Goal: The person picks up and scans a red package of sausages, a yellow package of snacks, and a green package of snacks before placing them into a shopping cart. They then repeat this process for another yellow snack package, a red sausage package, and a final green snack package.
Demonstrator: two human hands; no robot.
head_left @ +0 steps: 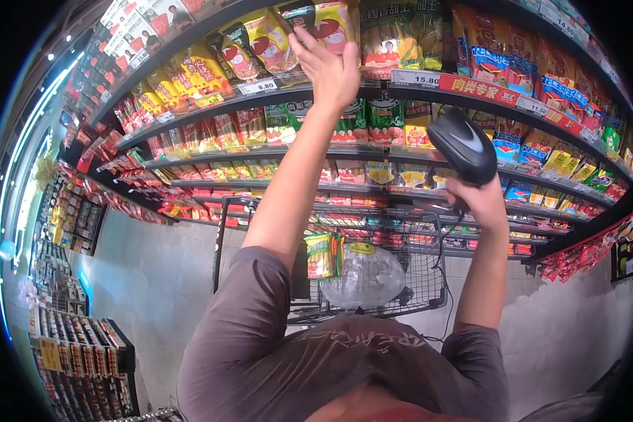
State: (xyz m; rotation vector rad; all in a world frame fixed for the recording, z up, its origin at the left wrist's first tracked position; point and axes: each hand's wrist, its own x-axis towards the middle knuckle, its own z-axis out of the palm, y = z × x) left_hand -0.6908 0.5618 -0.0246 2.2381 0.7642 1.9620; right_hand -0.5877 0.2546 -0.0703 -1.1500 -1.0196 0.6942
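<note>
My left hand reaches up to the upper shelf, its fingers stretched out over the front of a yellow and black snack bag. A second bag of the same kind stands just left of it. My right hand is wrapped round the grip of a black barcode scanner, held up in front of the shelves. From the scanner a dark cable hangs down by the cart. Below my left hand, a price tag reading 8.80 is on the shelf edge.
A wire shopping cart stands between me and the shelves, holding green and yellow packets and a clear plastic bag. Curved shelves of packaged snacks run across the view, with a red shelf strip at right. A display rack is at lower left.
</note>
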